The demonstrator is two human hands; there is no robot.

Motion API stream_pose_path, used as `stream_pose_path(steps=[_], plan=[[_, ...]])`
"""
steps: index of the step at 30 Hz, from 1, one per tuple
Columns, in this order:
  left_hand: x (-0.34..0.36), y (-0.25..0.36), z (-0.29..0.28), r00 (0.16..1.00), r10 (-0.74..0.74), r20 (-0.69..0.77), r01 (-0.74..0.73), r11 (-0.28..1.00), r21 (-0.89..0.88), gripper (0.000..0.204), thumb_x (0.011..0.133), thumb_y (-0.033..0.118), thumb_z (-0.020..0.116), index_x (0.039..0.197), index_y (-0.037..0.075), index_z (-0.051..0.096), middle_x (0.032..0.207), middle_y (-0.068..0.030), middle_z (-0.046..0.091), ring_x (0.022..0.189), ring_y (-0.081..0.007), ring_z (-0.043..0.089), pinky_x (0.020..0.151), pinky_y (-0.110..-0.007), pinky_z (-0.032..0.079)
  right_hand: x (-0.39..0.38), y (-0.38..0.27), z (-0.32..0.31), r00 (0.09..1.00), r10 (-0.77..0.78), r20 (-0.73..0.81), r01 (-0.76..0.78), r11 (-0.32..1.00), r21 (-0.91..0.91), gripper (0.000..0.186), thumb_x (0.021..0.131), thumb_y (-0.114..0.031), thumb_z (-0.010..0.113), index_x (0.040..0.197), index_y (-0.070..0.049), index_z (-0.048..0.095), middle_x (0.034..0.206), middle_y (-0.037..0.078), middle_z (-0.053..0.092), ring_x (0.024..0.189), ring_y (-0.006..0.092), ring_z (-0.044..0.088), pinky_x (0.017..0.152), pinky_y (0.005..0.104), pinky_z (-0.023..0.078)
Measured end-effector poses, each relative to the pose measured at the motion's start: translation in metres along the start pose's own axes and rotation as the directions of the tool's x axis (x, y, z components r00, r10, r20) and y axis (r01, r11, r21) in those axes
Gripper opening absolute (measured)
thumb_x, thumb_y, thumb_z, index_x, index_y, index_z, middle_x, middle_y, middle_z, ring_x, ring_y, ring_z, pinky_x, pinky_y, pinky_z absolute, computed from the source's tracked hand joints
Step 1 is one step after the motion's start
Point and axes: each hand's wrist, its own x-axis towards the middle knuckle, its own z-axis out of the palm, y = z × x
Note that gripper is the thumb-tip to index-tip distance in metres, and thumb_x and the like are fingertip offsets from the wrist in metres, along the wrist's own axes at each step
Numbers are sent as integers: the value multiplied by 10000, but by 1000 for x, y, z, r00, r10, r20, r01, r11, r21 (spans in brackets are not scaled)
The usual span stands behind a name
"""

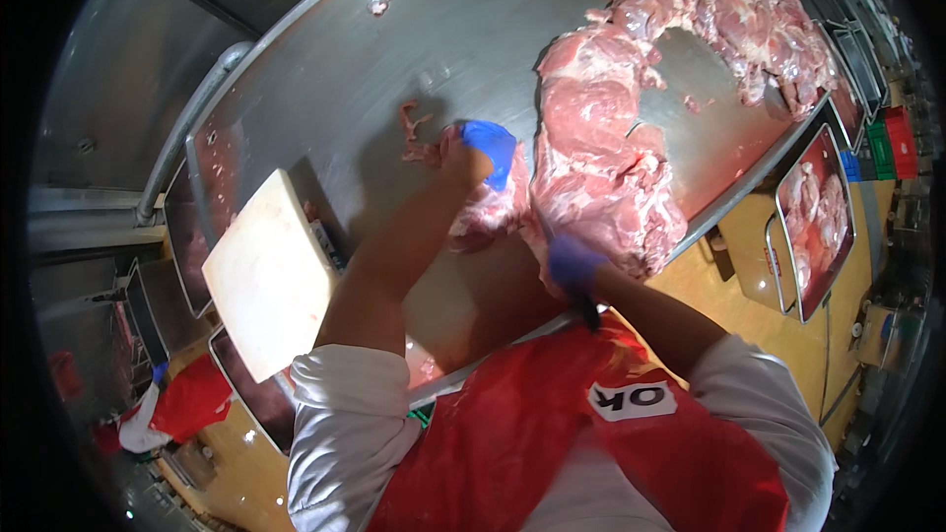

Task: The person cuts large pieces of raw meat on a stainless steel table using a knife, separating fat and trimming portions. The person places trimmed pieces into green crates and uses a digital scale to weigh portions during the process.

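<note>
My left hand (pixel 490 152), in a blue glove, is closed on a piece of raw meat (pixel 485 220) lying on the steel table (pixel 414 49). My right hand (pixel 574 261), in a purple-blue glove and slightly blurred, grips a knife whose dark handle (pixel 589 313) sticks out below the fist. The blade is hard to make out between the held piece and the large cuts of raw meat (pixel 596 138) just to the right. A thin scrap of meat (pixel 410 122) lies left of my left hand.
A white cutting board (pixel 271 281) stands tilted at the table's left edge. More meat (pixel 709 0) is heaped at the far right. A metal tray of meat (pixel 816 222) stands beyond the right edge. Another person in a red apron (pixel 192 399) is at lower left.
</note>
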Motion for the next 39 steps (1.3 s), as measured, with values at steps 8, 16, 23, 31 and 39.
stream_pose_path(steps=[8, 16, 23, 31, 39], plan=[[-95, -6, -10, 943, 4, -333, -13, 1000, -25, 357, 598, 191, 720, 886, 22, 593, 741, -183, 649, 804, -364, 643, 677, -453, 506, 4, 15, -24, 952, 179, -249, -90, 939, 332, 209, 890, -156, 516, 942, 20, 616, 825, 256, 631, 765, 398, 651, 645, 474, 520], [-171, 39, -62, 790, -29, -612, -12, 998, -62, 207, 673, 160, 682, 818, 60, 573, 689, -114, 648, 745, -331, 638, 742, -440, 442, 23, -3, -15, 986, -164, 25, 152, 953, 263, 209, 910, -181, 494, 1020, -13, 553, 787, 160, 612, 616, 262, 617, 573, 390, 515], [-323, 56, -111, 581, -76, -810, -231, 939, -254, 613, 613, 241, 718, 1188, 63, 601, 1110, -150, 629, 1002, -360, 590, 855, -436, 480, -82, -15, -71, 931, -115, 346, -259, 458, 851, 152, 952, -202, 546, 1055, -94, 520, 728, 47, 552, 547, 162, 562, 473, 310, 492], [-396, 128, -78, 418, -308, -854, 188, 950, -250, 441, 750, 282, 610, 1159, 134, 539, 884, -37, 553, 895, -234, 556, 839, -393, 435, -52, 61, -23, 985, 136, 107, -157, 443, 883, 99, 980, -199, 523, 909, -132, 505, 637, 10, 496, 465, 142, 466, 415, 293, 399], [-488, 122, -42, 321, -517, -794, 322, 848, -422, 403, 743, 316, 656, 1103, 140, 614, 997, -40, 605, 977, -235, 582, 819, -372, 449, -41, 52, -28, 997, 30, 72, -77, 546, 834, 109, 991, -166, 480, 912, -92, 482, 629, 35, 504, 470, 145, 490, 425, 271, 415]])
